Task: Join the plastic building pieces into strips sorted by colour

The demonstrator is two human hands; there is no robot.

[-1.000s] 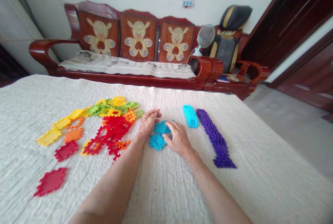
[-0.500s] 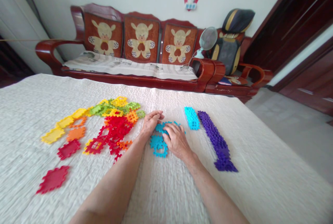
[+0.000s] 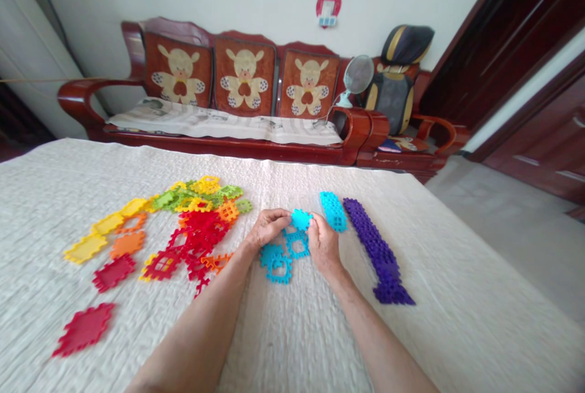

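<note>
Between my two hands is a light blue interlocking plastic tile (image 3: 302, 219) with notched edges, raised a little above the table. My left hand (image 3: 270, 226) pinches its left edge, and my right hand (image 3: 323, 242) grips its right edge. Just below it lie several loose blue tiles (image 3: 278, 268), some with cut-out middles. To the right of my right hand is a row of light blue tiles (image 3: 333, 210), packed close together. Beyond that runs a longer row of purple tiles (image 3: 372, 247).
Left of my hands, red tiles (image 3: 203, 231) lie heaped, with green tiles (image 3: 169, 200), yellow tiles (image 3: 108, 223) and orange tiles (image 3: 128, 245) around them. A pale textured cloth (image 3: 283, 344) covers the table. Behind it stand a wooden sofa (image 3: 219, 146) and a small fan (image 3: 359, 74).
A blue tile has been lifted from the loose ones and is now held by both hands. My right hand has turned from lying over the tiles to gripping this one's edge.
</note>
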